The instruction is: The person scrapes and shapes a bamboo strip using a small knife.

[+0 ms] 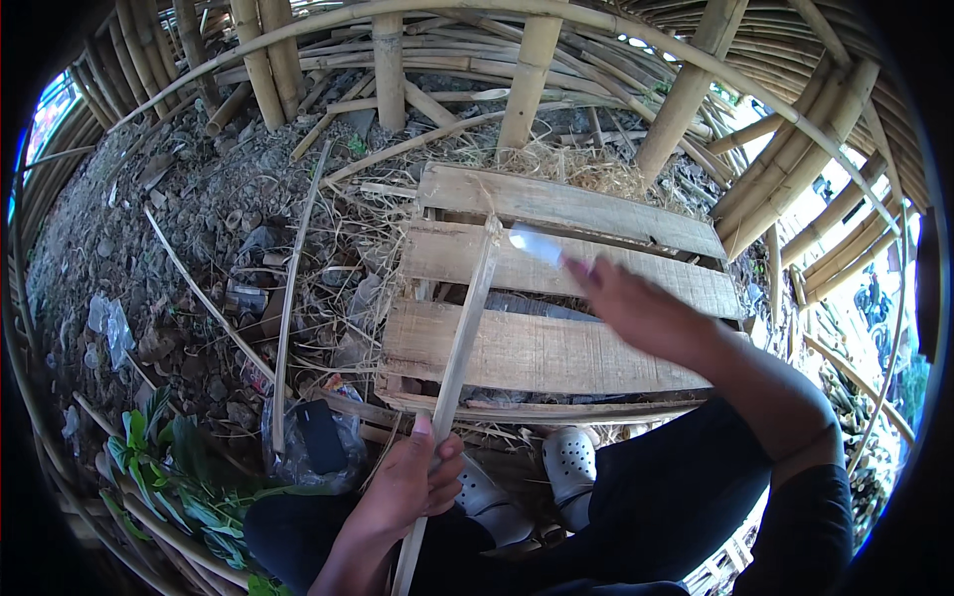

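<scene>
My left hand [415, 474] is closed round the lower part of a split bamboo strip [462, 348], thumb along its face. The strip slants up and away, its far end over the slatted wooden pallet [537, 343]. In my right hand [636, 303] is a knife [537, 245], gripped by its handle, the blade pointing left. The blade, somewhat blurred, is close to the strip's far end; whether they touch I cannot tell. Most of the knife's handle is hidden by my fingers.
Bamboo posts [532, 79] and stacked poles stand beyond the pallet. Two thin bamboo strips [296, 268] lie left on the littered dirt. A dark phone [323, 437] rests on a clear plastic bag [283, 462], near green leaves [184, 462]. Pale clogs [571, 467] are below the pallet.
</scene>
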A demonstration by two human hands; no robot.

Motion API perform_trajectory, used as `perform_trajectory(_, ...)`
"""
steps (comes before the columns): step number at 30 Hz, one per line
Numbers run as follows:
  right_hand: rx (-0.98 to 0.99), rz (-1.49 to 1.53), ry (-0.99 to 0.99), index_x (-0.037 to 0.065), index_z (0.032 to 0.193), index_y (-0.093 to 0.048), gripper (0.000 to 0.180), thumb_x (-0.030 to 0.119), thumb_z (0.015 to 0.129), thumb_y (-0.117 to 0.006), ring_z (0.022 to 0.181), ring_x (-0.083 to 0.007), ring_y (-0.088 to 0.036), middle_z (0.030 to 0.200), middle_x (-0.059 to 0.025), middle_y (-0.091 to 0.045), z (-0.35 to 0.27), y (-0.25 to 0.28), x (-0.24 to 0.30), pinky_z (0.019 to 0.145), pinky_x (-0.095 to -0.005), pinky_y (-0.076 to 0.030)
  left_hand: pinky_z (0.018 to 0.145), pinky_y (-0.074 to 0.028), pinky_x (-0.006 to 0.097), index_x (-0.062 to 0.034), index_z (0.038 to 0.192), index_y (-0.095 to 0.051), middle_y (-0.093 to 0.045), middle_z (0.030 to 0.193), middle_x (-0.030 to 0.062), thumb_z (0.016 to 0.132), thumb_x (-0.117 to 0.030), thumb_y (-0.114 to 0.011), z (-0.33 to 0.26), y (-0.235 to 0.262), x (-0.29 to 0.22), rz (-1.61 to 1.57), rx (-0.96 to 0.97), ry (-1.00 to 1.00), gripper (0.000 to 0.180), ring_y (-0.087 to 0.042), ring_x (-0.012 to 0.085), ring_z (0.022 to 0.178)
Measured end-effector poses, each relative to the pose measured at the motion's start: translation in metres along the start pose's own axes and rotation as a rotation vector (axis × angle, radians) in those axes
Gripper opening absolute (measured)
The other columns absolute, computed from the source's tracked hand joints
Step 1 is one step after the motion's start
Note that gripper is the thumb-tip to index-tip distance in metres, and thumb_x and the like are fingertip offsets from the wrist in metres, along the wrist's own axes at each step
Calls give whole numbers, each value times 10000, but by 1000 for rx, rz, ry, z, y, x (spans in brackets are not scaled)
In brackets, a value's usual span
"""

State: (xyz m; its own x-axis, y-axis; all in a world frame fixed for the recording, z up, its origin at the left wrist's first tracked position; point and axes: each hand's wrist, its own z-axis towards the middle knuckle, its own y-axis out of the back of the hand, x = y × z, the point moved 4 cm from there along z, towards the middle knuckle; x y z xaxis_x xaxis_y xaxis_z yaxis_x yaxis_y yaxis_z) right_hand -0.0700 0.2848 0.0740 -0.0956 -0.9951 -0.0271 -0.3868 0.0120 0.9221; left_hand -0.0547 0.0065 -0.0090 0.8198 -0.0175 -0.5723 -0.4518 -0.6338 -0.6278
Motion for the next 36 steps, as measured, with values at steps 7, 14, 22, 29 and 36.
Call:
perform_trajectory(7, -136, -688, -363, -127, 1410, -273, 624, 60, 870, -525, 869, -276, -598, 986, -220, -515, -37, -36, -42, 679, -365, -547, 421, -200, 210, -122, 841, -385, -251, 601, -67, 1005, -567, -220, -2, -2, -4, -9, -13, -5, 502, -208, 37, 467)
perform_trajectory(14, -23, -778, -36, -159, 1396, -278, 715, 107, 809, -586, 888, -262, -579, 1049, -213, -526, -57, -56, -7, 625, -315, -502, 417, -198, 208, -125, 842, -383, -251, 598, -65, 1005, -568, -229, 2, 1, -5, 0, -9, 9, 497, -219, 36, 465)
perform_trajectory(22, -417, -537, 202, -160, 1385, -298, 608, 59, 879, -555, 699, -221, -562, 963, -196, -550, -61, -13, 7, 523, -315, -516, 416, -199, 206, -130, 844, -386, -252, 589, -67, 998, -581, -235, -4, 1, -8, 9, -34, -4, 500, -222, 35, 458)
perform_trajectory(29, -237, -682, 75, -90, 1372, -390, 538, 37, 873, -546, 700, -177, -546, 931, -153, -542, -47, -46, 20, 563, -264, -467, 404, -199, 203, -129, 840, -390, -261, 584, -64, 999, -580, -232, -3, 3, -7, -12, -50, 2, 504, -229, 36, 440)
perform_trajectory(36, -157, -411, 103, 83, 1414, -422, 647, -14, 791, -570, 759, -258, -578, 963, -174, -540, -43, -8, -8, 711, -394, -494, 402, -202, 204, -131, 839, -392, -261, 578, -64, 994, -590, -231, -1, 2, -6, -7, -30, 4, 511, -227, 39, 435)
